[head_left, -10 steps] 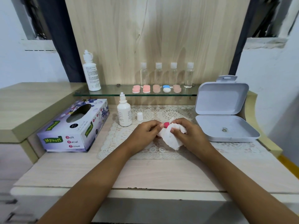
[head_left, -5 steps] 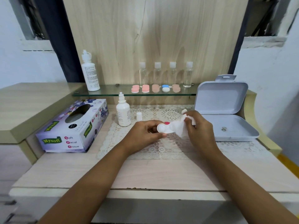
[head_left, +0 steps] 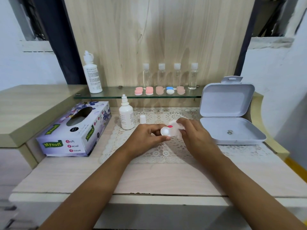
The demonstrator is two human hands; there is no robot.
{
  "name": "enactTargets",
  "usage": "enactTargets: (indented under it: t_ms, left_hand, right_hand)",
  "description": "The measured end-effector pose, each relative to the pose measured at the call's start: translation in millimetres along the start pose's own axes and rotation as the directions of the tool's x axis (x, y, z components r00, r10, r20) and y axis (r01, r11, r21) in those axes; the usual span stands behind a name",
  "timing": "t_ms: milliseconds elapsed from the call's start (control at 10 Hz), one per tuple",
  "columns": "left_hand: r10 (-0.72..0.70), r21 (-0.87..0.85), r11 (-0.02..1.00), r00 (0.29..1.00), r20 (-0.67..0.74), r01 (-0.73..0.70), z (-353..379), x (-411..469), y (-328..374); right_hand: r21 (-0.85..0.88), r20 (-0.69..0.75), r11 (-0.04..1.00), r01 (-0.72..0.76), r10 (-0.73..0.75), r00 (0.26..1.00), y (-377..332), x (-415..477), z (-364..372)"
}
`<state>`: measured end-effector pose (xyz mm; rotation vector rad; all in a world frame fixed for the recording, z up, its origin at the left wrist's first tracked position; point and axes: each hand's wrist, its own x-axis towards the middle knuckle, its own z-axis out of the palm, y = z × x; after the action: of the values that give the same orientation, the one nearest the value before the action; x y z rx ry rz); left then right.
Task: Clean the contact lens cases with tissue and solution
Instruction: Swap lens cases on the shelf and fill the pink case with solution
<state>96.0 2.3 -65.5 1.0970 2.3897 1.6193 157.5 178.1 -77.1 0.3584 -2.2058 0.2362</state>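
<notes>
Lens case (head_left: pixel 165 131) is held just above the lace mat (head_left: pixel 149 151), mid-counter, between the solution bottle (head_left: pixel 126 117) and the open white box (head_left: pixel 232 130).

Left hand (head_left: pixel 146 136): grip closed on the case, thumb under, fingers curled behind. One white well faces up at me, with a red part just beyond it.

Right hand (head_left: pixel 194 136): grip pinches a wad of tissue (head_left: pixel 176 129) against the far end of the case, touching it.

My read is that the step in hand is wiping out the wells.

To do it well:
- I keep the left grip on the rim only, so the well stays uncovered.
- I push a folded corner of tissue down into the cup and turn it around the wall instead of dabbing.
- I go lightly, since damp tissue probably sheds lint.
- I cannot tell whether the tissue is wet. If it is dry, the bottle stands uncapped near the left hand, its cap (head_left: pixel 142 119) just beside it. Both look easy to knock, so I reach over them slowly.

Five more cases (head_left: pixel 159 90) sit on the glass shelf (head_left: pixel 108 95). I cannot tell whether they are clean.
</notes>
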Motion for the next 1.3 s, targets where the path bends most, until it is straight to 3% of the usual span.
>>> enactTargets:
  t_ms: [100, 200, 300, 500, 700, 900, 1100, 1300]
  left_hand:
    - [0.007, -0.011, 1.000, 1.000, -0.004, -0.008, -0.5, 0.5, -0.6]
    - [0.023, 0.003, 1.000, 1.000, 0.009, -0.024, -0.8, 0.3, -1.2]
    - [0.034, 0.010, 0.999, 0.999, -0.003, -0.034, -1.4, 1.3, -2.9]
    - [-0.005, -0.007, 1.000, 1.000, -0.007, 0.005, -0.2, 1.8, -5.2]
    - [0.011, 0.029, 1.000, 1.000, 0.016, -0.011, 3.2, 1.1, -3.1]
    - [0.058, 0.091, 0.994, 0.998, 0.014, -0.059, 2.6, 0.7, -4.6]
    - [0.032, 0.065, 0.997, 0.999, 0.006, -0.032, 2.9, 1.1, -3.8]
    - [0.089, 0.155, 0.984, 0.996, -0.004, -0.087, 2.3, 2.1, -7.8]
  right_hand:
    - [0.042, 0.119, 0.985, -0.169, 0.163, 0.979, 2.2, -0.2, 0.8]
    - [0.079, 0.222, 0.985, -0.155, 0.134, 0.966, -1.7, -1.7, -1.2]
    - [0.109, 0.135, 0.994, -0.018, 0.003, 0.991, -7.7, -2.2, 0.7]
    - [0.089, -0.021, 0.986, -0.141, 0.143, 0.989, 1.9, 0.1, 5.0]
    - [0.178, 0.108, 0.980, -0.085, 0.066, 0.992, -15.6, -1.9, 8.1]
    - [0.193, 0.068, 0.977, 0.094, -0.109, 0.992, -17.8, -1.1, 11.4]
    - [0.125, -0.030, 0.991, 0.043, -0.040, 0.999, -5.6, -0.7, 14.5]
    - [0.195, 0.013, 0.971, 0.141, -0.146, 0.989, -15.9, -2.8, 16.2]
